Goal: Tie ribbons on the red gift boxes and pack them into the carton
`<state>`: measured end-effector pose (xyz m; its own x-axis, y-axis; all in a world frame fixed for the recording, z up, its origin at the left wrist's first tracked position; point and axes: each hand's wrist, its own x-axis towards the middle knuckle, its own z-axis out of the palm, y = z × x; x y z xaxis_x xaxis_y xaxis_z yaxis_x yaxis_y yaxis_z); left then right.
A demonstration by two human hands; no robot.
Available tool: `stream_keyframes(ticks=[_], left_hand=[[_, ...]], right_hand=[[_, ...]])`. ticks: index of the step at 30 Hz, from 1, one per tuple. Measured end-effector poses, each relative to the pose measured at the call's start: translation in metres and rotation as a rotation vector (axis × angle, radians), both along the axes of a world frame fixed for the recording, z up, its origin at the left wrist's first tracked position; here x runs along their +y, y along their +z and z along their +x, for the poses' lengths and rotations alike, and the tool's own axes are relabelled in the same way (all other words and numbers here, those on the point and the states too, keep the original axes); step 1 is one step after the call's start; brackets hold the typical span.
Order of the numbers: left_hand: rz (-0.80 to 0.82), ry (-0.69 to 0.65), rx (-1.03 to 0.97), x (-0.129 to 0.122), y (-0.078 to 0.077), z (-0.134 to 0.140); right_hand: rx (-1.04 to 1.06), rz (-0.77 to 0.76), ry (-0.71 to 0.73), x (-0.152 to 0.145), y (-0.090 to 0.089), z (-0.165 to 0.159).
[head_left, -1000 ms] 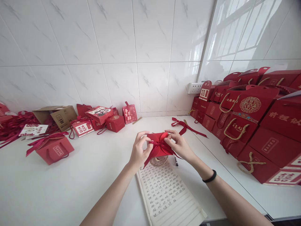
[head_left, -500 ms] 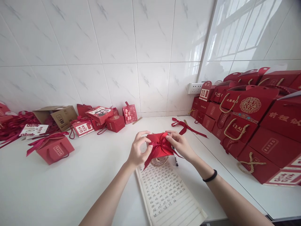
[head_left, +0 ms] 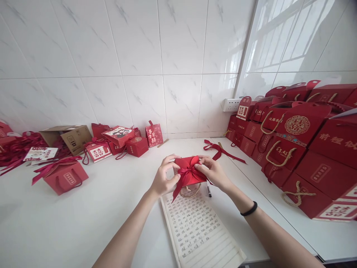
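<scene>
A small red gift box [head_left: 182, 163] with a dark red ribbon bow [head_left: 190, 169] tied on its top is between my two hands at the middle of the table. My left hand [head_left: 164, 176] grips its left side, the curled fingers at the back corner and the thumb by the bow's left loop. With thumb and fingers, my right hand [head_left: 213, 171] pinches the bow's right loop at the box's other edge. One ribbon tail hangs toward the front left. A twisted cord handle [head_left: 191, 191] sticks out at the box's front, over the notebook.
A handwritten notebook [head_left: 198, 230] lies in front of the box, a pen [head_left: 209, 190] beside it. Loose ribbon [head_left: 220, 150] is behind on the right. Red boxes [head_left: 301, 141] are stacked at right; more boxes [head_left: 136, 147], a cardboard carton [head_left: 75, 139] and a ribbon-tied box [head_left: 65, 176] stand left.
My right thumb has moved down and inward on the bow's right loop. The box has shifted slightly; my left hand keeps nearly the same place.
</scene>
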<state>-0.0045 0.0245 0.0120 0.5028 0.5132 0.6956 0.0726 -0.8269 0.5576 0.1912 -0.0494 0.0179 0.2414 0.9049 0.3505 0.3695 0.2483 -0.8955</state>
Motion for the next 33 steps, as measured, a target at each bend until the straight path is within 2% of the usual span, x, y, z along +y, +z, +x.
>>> stream_keyframes(ticks=[6,10,14,22,26,33], left_hand=[[0.04,0.122,-0.103,-0.001,-0.003,0.006],[0.229,0.228,-0.154,-0.008,-0.004,0.011],[0.363,0.247,-0.108,-0.015,-0.004,0.014],[0.379,0.313,-0.117,-0.016,-0.003,0.016],[0.339,0.284,-0.154,-0.016,-0.003,0.017],[0.378,0.285,-0.174,-0.015,-0.004,0.017]], right_hand=[[0.015,-0.002,0.002,0.0,0.001,-0.003],[0.033,-0.01,0.016,0.0,0.001,-0.005],[0.024,0.006,0.014,0.0,-0.001,-0.005],[0.035,0.021,0.026,0.002,-0.003,-0.004],[0.016,0.036,0.005,0.002,-0.004,-0.004],[0.006,0.039,0.015,0.002,-0.004,-0.005]])
